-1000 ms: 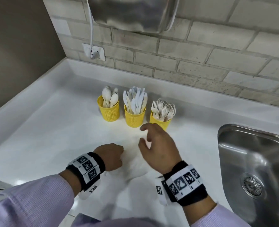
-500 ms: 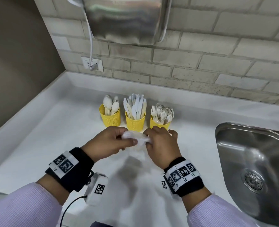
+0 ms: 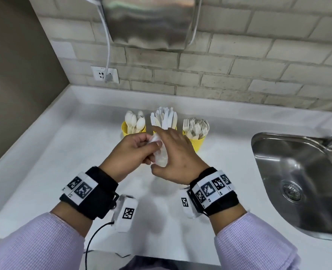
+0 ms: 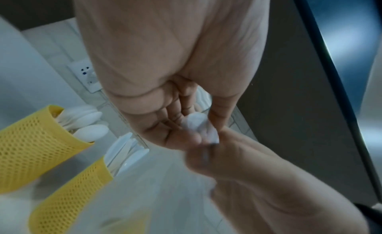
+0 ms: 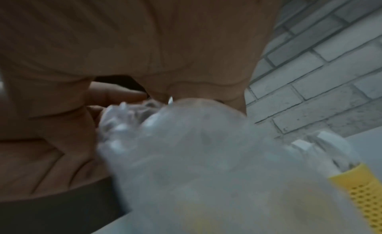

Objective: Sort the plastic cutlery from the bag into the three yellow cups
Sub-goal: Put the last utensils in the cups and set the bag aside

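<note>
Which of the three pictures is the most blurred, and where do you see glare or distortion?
Right wrist view: most blurred; the bag is a grey smear and the palm dark. Left wrist view: sharper on the yellow cups, soft on the right hand. Head view: sharp, glare on the sink, brick lines bent.

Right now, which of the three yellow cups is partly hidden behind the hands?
The middle cup, the one with knives: the right hand covers almost all its yellow wall. The spoon cup and fork cup show more.

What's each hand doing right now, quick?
Left hand: fingers curled, pinching the crumpled plastic bag.
Right hand: against the same bag with fingers fairly straight; whether it grips cannot be told.
</note>
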Demonstrator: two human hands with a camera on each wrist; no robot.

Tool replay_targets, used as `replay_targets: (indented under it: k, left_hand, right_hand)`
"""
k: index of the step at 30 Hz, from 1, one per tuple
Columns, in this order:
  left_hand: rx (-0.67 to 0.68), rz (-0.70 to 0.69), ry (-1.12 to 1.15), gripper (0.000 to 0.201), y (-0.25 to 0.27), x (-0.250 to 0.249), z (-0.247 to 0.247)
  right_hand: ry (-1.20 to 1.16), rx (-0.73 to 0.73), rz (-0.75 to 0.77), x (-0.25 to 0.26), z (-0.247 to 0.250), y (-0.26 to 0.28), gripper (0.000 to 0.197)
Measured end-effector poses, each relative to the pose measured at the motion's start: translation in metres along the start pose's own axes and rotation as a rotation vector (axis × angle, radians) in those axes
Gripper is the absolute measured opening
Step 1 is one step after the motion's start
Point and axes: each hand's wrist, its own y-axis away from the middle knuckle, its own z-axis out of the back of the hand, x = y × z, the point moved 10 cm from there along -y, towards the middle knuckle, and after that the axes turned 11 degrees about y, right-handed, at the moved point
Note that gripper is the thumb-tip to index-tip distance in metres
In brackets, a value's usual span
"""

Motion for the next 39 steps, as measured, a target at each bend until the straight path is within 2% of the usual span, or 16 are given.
replay_targets:
  k: [3, 5, 11, 14, 16, 18, 20, 22, 25, 28, 30, 32, 34, 36, 39]
  left_hand:
    - [0.013, -0.01, 0.122, 0.015, 0.008, -0.003, 0.002]
    - [0.003, -0.035, 0.134, 0.014, 0.014, -0.003, 0.009]
    - [-0.012, -0.045, -0.045, 0.013, 0.023, -0.006, 0.023]
    - [0.055, -0.068, -0.033, 0.014, 0.028, -0.014, 0.016]
    - [0.085, -0.069, -0.022, 0.016, 0.031, -0.018, 0.012]
    - [0.089, -0.036, 0.035, 0.018, 0.033, -0.017, 0.01]
    - [0.049, 0.034, 0.106, 0.017, 0.033, -0.01, 0.015]
    - [0.058, 0.108, 0.125, 0.02, 0.036, 0.0, 0.015]
    - [0.139, 0.187, 0.197, 0.02, 0.044, 0.009, 0.005]
    - [0.174, 0.165, 0.247, 0.018, 0.047, 0.003, -0.002]
    - [0.16, 0.137, 0.242, 0.016, 0.044, 0.0, -0.002]
    - [0.153, 0.122, 0.223, 0.019, 0.042, -0.002, -0.003]
    - [0.16, 0.11, 0.186, 0.022, 0.041, -0.005, -0.004]
    - [0.161, 0.105, 0.167, 0.02, 0.043, -0.008, -0.004]
    - [0.168, 0.095, 0.23, 0.023, 0.048, -0.012, -0.002]
  right_hand:
    - [-0.039, 0.037, -0.01, 0.018, -0.007, -0.008, 0.101]
    - [-0.04, 0.039, -0.024, 0.026, -0.009, -0.011, 0.094]
    - [0.158, -0.066, -0.05, 0.031, 0.003, -0.007, 0.048]
    - [0.043, -0.079, -0.021, 0.037, 0.005, -0.001, 0.06]
    - [-0.084, -0.114, -0.004, 0.04, 0.006, 0.001, 0.058]
    - [-0.176, -0.155, -0.024, 0.035, 0.006, 0.002, 0.044]
    - [-0.14, -0.219, -0.04, 0.027, 0.011, 0.003, 0.031]
    - [-0.044, -0.313, -0.048, 0.016, 0.02, 0.006, 0.034]
    - [0.139, -0.423, -0.055, 0.005, 0.031, 0.01, 0.033]
    - [0.247, -0.338, -0.104, 0.002, 0.029, 0.012, 0.033]
    - [0.186, -0.241, -0.056, 0.014, 0.023, 0.014, 0.048]
    - [0.047, -0.215, 0.039, 0.035, 0.019, 0.015, 0.055]
    - [-0.089, -0.192, 0.039, 0.039, 0.015, 0.013, 0.048]
    - [-0.177, -0.162, -0.038, 0.027, 0.012, 0.009, 0.038]
    - [-0.099, -0.23, -0.06, 0.014, 0.017, 0.008, 0.028]
